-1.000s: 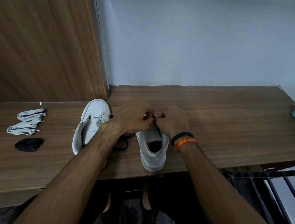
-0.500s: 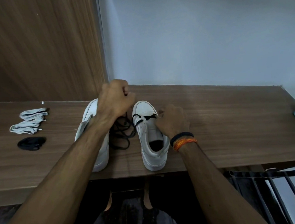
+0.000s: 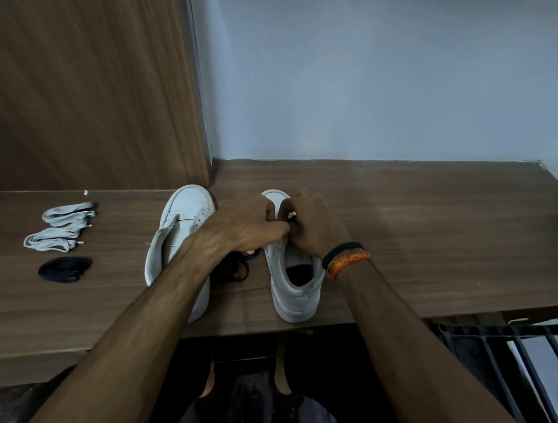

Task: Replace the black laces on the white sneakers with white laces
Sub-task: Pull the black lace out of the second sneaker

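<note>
Two folded white laces (image 3: 61, 227) and a bundled black lace (image 3: 65, 269) lie left on the wooden desk (image 3: 440, 238), bare wood around them. The unlaced white sneaker (image 3: 185, 225) stands beside the right white sneaker (image 3: 293, 283), whose heel reaches the near edge. Left hand (image 3: 242, 226) and right hand (image 3: 310, 225) pinch its black lace (image 3: 291, 218), mostly hidden.

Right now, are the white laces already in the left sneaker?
No, both white lace bundles lie on the table, apart from the laceless left sneaker.

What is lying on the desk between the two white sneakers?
In the head view, a loose black lace lies piled on the desk between the left sneaker and the right sneaker, partly hidden under the left forearm.
</note>
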